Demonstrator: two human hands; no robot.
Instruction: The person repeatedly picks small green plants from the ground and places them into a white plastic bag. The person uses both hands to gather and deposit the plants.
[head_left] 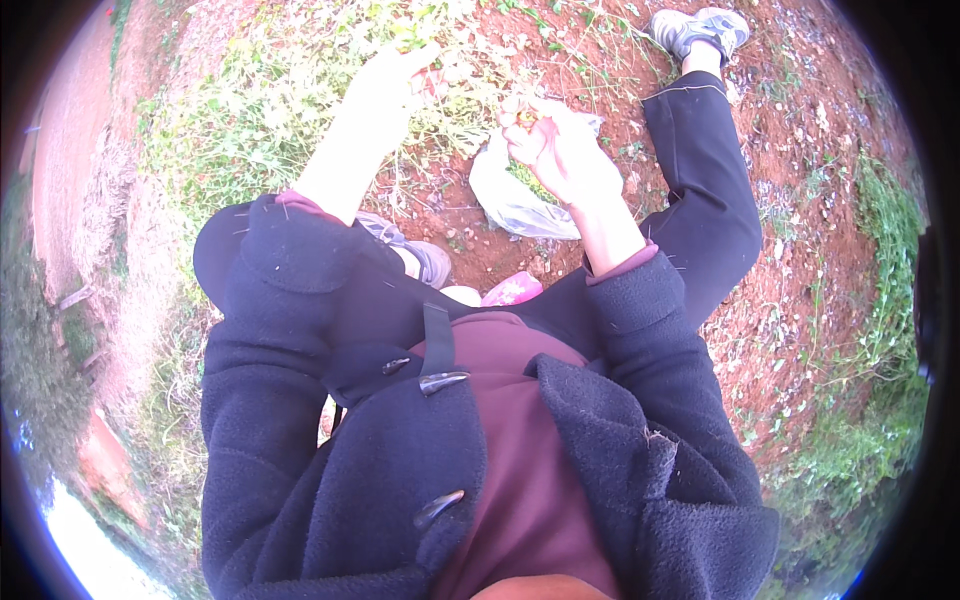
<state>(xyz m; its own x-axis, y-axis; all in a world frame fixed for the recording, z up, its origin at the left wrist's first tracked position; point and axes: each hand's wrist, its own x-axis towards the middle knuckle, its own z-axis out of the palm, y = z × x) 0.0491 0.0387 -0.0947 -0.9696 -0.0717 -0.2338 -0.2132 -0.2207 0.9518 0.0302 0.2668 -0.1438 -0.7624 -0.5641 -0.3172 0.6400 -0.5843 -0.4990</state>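
Observation:
My left hand (390, 85), washed out by bright light, is among the pale green leafy plants (270, 110) ahead of me. Its fingers bend together by the stems, and what is in them is hard to make out. To the right, my right hand (565, 150) is held above an open whitish plastic bag (500, 195), palm partly up. The fingers of that hand are curled closed around something small, with a bit of green and yellow by the tips. Green pieces show inside the bag, which rests on the soil between my feet.
Red, stony soil (790, 330) spreads to the right, with green weeds (870, 330) beyond. My left shoe (432, 262) is close to the plants; my right shoe (700, 30) is farther out. A pink thing (512, 290) lies in front of my lap.

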